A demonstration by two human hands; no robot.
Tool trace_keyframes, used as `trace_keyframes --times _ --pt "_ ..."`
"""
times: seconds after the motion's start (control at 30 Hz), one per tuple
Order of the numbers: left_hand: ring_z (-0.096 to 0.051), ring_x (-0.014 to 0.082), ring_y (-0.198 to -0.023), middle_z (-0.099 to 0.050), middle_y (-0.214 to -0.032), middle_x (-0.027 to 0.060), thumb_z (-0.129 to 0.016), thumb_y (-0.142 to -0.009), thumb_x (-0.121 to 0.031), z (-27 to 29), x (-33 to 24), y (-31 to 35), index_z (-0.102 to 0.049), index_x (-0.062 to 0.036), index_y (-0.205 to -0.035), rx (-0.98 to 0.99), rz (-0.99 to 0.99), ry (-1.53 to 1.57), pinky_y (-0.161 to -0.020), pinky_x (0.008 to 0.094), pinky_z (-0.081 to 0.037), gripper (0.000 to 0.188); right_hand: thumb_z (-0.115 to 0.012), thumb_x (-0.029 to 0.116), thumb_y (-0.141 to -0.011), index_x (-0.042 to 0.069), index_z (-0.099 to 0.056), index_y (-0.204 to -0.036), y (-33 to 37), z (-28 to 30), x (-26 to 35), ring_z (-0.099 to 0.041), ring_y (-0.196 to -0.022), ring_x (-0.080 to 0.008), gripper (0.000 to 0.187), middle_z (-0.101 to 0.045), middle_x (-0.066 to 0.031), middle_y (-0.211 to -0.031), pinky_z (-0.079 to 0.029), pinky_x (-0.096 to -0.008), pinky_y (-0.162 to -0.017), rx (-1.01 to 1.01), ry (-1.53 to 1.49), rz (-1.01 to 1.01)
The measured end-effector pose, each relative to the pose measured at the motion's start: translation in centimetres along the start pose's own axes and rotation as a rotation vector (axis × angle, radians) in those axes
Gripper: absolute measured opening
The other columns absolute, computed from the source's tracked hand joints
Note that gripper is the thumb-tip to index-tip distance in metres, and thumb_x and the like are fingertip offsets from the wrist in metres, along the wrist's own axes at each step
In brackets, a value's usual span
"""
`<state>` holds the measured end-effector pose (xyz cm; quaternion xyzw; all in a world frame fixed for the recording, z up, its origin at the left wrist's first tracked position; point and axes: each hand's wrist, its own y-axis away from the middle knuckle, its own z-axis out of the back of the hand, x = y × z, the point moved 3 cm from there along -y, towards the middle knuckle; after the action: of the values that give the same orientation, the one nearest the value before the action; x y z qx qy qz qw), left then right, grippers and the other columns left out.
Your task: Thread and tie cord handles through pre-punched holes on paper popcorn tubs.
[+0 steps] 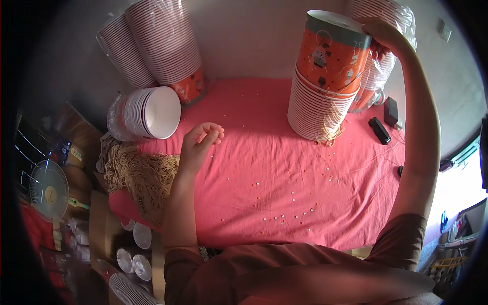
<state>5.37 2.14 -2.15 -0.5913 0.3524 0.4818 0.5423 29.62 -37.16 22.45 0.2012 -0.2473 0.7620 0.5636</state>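
Observation:
My right hand (381, 40) grips the upper right edge of an orange paper bucket (325, 58) with a grey band and small printed figures. That bucket stands upside down on top of a nested stack of paper buckets (310, 112), whose pale rims show below it. Beige cords (333, 127) hang in loops from the right front of the stack. Over the pink cloth, left of the middle, my left hand (203, 140) is raised with its fingers curled together. Whatever it may hold is hidden. Below and left of it lies a bundle of beige cords (145, 173).
White buckets (162, 112) lie on their side at the left. Tall wrapped bucket stacks (162, 43) lean at the back left, another (378, 76) at the back right. Small white and orange bits dot the pink cloth (244, 203). Black devices (379, 130) lie at the right edge.

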Motion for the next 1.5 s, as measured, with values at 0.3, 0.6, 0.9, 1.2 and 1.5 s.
trace_keyframes --times 0.3,0.6,0.9,1.2,1.5 --pt "-0.064 0.0099 -0.091 -0.069 -0.100 0.0042 -0.062 -0.099 -0.011 1.0 -0.1 0.1 -0.066 -0.0018 -0.107 -0.056 -0.038 -0.027 -0.080 0.0253 -0.053 0.013 -0.033 0.014 -0.097 0.015 -0.048 -0.147 -0.8 -1.2 -1.0 -0.060 -0.039 -0.0187 0.052 -0.056 -0.0093 -0.054 -0.051 -0.0315 -0.035 -0.037 0.047 -0.032" --pt "-0.064 0.0204 -0.086 -0.069 -0.103 0.0124 -0.068 -0.090 -0.013 10.4 -1.7 0.9 -0.065 -0.0001 -0.112 -0.756 -0.180 -0.816 -0.076 0.0334 -0.051 0.026 -0.051 0.033 -0.102 0.009 -0.067 -0.123 -3.1 -0.1 -4.1 -0.065 -0.065 -0.0151 0.036 -0.068 -0.0082 -0.082 -0.054 -0.0281 -0.059 -0.464 0.113 0.415" --pt "-0.067 0.0314 -0.085 -0.069 -0.093 0.0173 -0.071 -0.089 -0.017 16.5 2.6 1.1 -0.062 -0.0001 -0.109 -0.876 -0.185 -0.934 -0.077 0.0411 -0.051 0.027 -0.063 0.002 -0.092 0.000 -0.068 -0.106 8.6 -8.0 6.6 -0.061 -0.082 -0.0131 0.015 -0.066 -0.0067 -0.099 -0.048 -0.0276 -0.073 -0.821 -0.147 1.165" --pt "-0.064 0.0278 -0.072 -0.064 -0.078 0.0117 -0.072 -0.088 -0.018 16.5 3.2 1.0 -0.058 -0.0036 -0.099 -0.889 -0.182 -0.971 -0.069 0.0414 -0.050 0.023 -0.071 0.006 -0.082 0.004 -0.065 -0.103 14.4 -29.9 9.8 -0.067 -0.077 -0.0313 0.021 -0.064 -0.0129 -0.102 -0.057 -0.0402 -0.065 0.066 -0.328 1.104" --pt "-0.068 0.0347 -0.083 -0.068 -0.086 0.0131 -0.069 -0.089 -0.023 15.8 2.2 1.4 -0.057 -0.0072 -0.098 -0.936 -0.051 -1.153 -0.070 0.0466 -0.051 0.021 -0.068 0.014 -0.083 0.004 -0.065 -0.102 16.6 -38.9 6.5 -0.067 -0.084 -0.0326 0.021 -0.063 -0.0139 -0.102 -0.056 -0.0436 -0.073 0.388 -0.268 1.111"
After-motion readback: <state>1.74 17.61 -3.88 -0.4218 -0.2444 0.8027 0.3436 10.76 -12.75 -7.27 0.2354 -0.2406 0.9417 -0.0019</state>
